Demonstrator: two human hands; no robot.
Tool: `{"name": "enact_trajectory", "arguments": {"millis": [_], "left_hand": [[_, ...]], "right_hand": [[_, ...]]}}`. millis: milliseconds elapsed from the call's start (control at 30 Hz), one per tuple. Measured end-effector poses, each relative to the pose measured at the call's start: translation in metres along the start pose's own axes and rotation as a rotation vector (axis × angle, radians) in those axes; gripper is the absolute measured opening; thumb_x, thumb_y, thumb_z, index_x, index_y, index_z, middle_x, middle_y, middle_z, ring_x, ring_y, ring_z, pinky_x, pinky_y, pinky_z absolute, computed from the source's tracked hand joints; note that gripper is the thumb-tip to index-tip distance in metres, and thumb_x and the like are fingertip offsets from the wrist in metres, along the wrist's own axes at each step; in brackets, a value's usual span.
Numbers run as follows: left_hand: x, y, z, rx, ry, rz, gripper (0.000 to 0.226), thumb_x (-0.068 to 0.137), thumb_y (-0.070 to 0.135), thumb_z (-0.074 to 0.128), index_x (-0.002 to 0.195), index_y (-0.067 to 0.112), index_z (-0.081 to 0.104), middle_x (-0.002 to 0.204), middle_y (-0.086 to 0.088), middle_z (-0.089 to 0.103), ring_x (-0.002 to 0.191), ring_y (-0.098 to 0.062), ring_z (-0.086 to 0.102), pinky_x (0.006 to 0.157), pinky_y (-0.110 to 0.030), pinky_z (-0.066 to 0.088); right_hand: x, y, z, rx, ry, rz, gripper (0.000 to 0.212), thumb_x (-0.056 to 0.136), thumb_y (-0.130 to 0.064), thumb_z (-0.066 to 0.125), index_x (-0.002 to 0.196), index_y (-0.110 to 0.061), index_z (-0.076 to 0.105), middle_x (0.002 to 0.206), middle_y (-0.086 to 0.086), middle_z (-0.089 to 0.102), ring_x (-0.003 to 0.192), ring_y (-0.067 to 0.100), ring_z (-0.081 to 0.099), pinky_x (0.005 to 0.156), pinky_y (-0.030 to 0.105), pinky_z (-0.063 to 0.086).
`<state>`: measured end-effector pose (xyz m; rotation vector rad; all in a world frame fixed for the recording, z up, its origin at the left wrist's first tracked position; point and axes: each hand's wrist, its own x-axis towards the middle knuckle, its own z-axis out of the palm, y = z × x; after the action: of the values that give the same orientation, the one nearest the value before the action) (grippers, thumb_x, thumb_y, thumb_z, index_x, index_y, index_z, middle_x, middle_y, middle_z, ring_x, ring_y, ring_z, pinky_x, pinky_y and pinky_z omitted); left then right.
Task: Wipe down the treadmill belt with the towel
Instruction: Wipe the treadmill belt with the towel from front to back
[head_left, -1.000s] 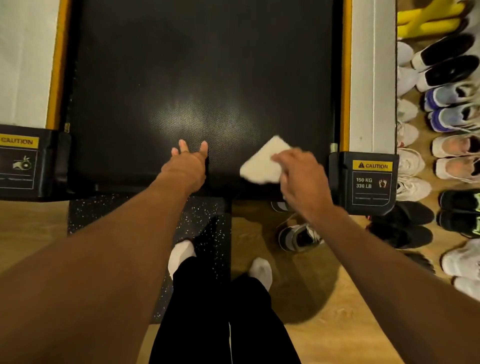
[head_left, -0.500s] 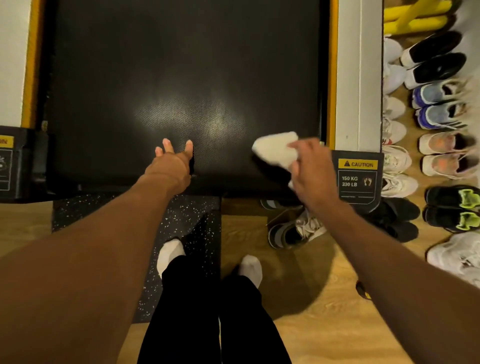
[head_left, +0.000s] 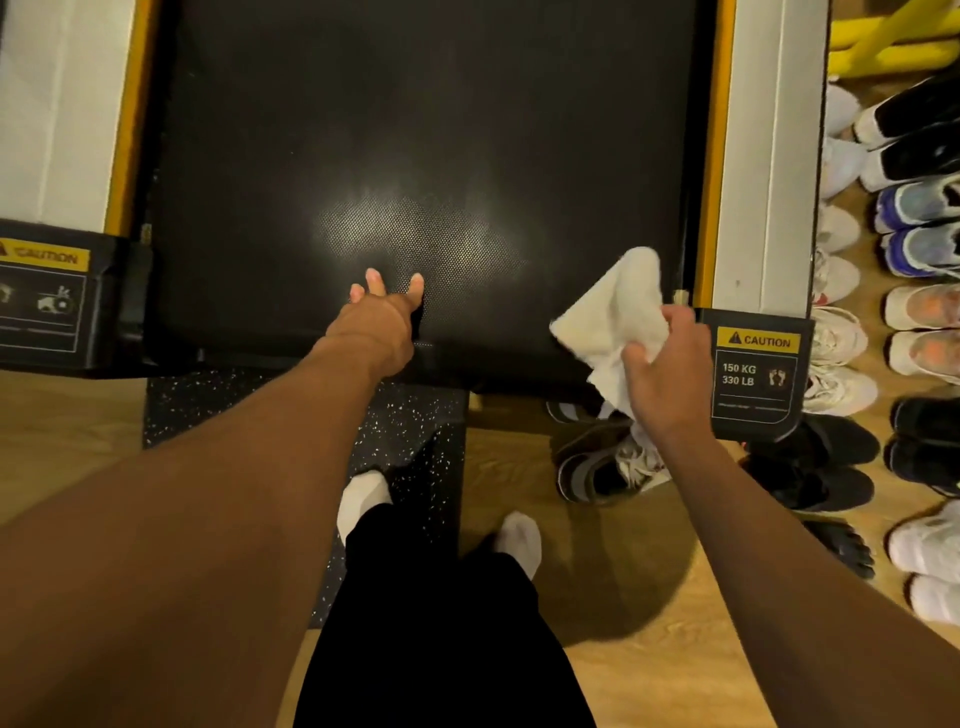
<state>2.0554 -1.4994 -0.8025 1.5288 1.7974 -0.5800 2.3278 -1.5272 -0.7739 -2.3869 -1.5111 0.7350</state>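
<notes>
The black treadmill belt (head_left: 426, 145) fills the upper middle of the view, with a bright glare patch near its rear end. My left hand (head_left: 382, 322) rests flat on the belt's rear edge, fingers spread, holding nothing. My right hand (head_left: 660, 374) grips a crumpled white towel (head_left: 613, 312) at the belt's rear right corner, next to the right side rail. The towel looks lifted off the belt and bunched, its upper end pointing towards the rail.
White side rails (head_left: 763, 156) with yellow trim flank the belt, ending in black caps with caution labels (head_left: 756, 374). Several shoes (head_left: 919, 218) line the floor at right, and a pair (head_left: 602, 467) lies behind the treadmill. My feet in white socks (head_left: 363, 499) stand on a speckled mat.
My right hand has carried the towel rightward across the belt's rear end to the right corner and lifted it. My left hand stays planted on the belt edge.
</notes>
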Motion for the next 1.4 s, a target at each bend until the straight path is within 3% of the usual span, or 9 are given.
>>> {"name": "enact_trajectory", "arguments": {"millis": [100, 267, 533, 633, 767, 967, 1067, 1167, 1400], "left_hand": [[0.0, -0.002, -0.005, -0.002, -0.021, 0.01, 0.081, 0.097, 0.008, 0.05, 0.153, 0.037, -0.002, 0.16, -0.015, -0.012, 0.148, -0.037, 0.002, 0.118, -0.05, 0.019], [-0.006, -0.009, -0.013, -0.067, -0.04, 0.045, 0.084, 0.094, -0.002, 0.044, 0.152, 0.043, 0.002, 0.162, -0.01, -0.011, 0.148, -0.035, 0.003, 0.116, -0.055, 0.021], [-0.01, -0.038, -0.027, -0.516, 0.096, 0.039, 0.048, 0.099, 0.014, 0.042, 0.145, 0.028, 0.041, 0.151, -0.005, 0.039, 0.135, -0.028, 0.04, 0.113, -0.035, 0.031], [-0.019, -0.068, -0.045, -0.86, 0.193, -0.054, 0.037, 0.097, 0.015, 0.05, 0.132, 0.024, 0.057, 0.132, -0.004, 0.057, 0.124, -0.024, 0.053, 0.108, -0.037, 0.041], [-0.032, -0.114, -0.051, -0.738, 0.389, -0.167, 0.034, 0.099, 0.014, 0.047, 0.131, 0.019, 0.058, 0.131, -0.006, 0.058, 0.118, -0.019, 0.055, 0.095, -0.026, 0.041], [-0.038, -0.175, -0.045, -0.714, 0.402, -0.28, 0.032, 0.098, 0.018, 0.047, 0.127, 0.022, 0.059, 0.129, -0.006, 0.059, 0.114, -0.022, 0.057, 0.097, -0.035, 0.046], [-0.038, -0.204, -0.054, -0.734, 0.406, -0.305, 0.03, 0.098, 0.018, 0.048, 0.125, 0.02, 0.061, 0.127, -0.007, 0.06, 0.111, -0.022, 0.059, 0.098, -0.036, 0.047], [-0.039, -0.225, -0.063, -0.728, 0.363, -0.319, 0.031, 0.099, 0.016, 0.048, 0.127, 0.016, 0.061, 0.128, -0.01, 0.06, 0.118, -0.025, 0.055, 0.097, -0.032, 0.043], [-0.043, -0.241, -0.051, -0.827, 0.351, -0.286, 0.035, 0.099, 0.01, 0.043, 0.13, 0.017, 0.058, 0.131, -0.01, 0.057, 0.114, -0.026, 0.056, 0.099, -0.041, 0.048]], "right_hand": [[-0.024, -0.019, 0.037, -0.123, -0.075, -0.042, 0.048, 0.09, -0.017, 0.06, 0.133, -0.016, 0.039, 0.13, 0.012, 0.042, 0.114, 0.028, 0.049, 0.095, 0.038, 0.046], [-0.11, -0.038, 0.086, -0.358, -0.784, -0.481, 0.046, 0.087, -0.009, 0.055, 0.128, -0.027, 0.046, 0.13, 0.003, 0.041, 0.117, 0.025, 0.046, 0.093, 0.037, 0.044], [-0.061, -0.087, 0.068, 0.226, 0.077, -0.016, 0.044, 0.09, -0.023, 0.058, 0.131, -0.017, 0.042, 0.122, 0.007, 0.043, 0.097, 0.016, 0.05, 0.08, 0.027, 0.041], [-0.075, -0.119, 0.103, -0.007, -0.124, -0.111, 0.046, 0.092, -0.025, 0.056, 0.135, -0.02, 0.04, 0.128, 0.01, 0.039, 0.105, 0.026, 0.052, 0.083, 0.031, 0.042], [-0.13, -0.157, 0.143, -0.004, -0.514, -0.31, 0.04, 0.091, -0.026, 0.058, 0.13, -0.027, 0.051, 0.122, 0.003, 0.045, 0.107, 0.02, 0.053, 0.089, 0.03, 0.044], [-0.093, -0.229, 0.154, 0.32, -0.041, -0.079, 0.042, 0.095, -0.029, 0.055, 0.133, -0.016, 0.044, 0.119, 0.003, 0.043, 0.098, 0.013, 0.047, 0.077, 0.007, 0.034], [-0.119, -0.249, 0.189, -0.058, -0.336, -0.429, 0.044, 0.094, -0.03, 0.055, 0.135, -0.019, 0.044, 0.129, 0.01, 0.041, 0.113, 0.027, 0.048, 0.093, 0.036, 0.044], [-0.158, -0.253, 0.209, -0.257, -0.791, -0.695, 0.038, 0.09, -0.031, 0.061, 0.127, -0.026, 0.055, 0.122, 0.006, 0.047, 0.109, 0.026, 0.052, 0.09, 0.037, 0.046], [-0.115, -0.288, 0.195, 0.297, -0.064, -0.171, 0.038, 0.094, -0.031, 0.056, 0.128, -0.016, 0.048, 0.123, 0.005, 0.045, 0.101, 0.013, 0.049, 0.083, 0.02, 0.036]]}}
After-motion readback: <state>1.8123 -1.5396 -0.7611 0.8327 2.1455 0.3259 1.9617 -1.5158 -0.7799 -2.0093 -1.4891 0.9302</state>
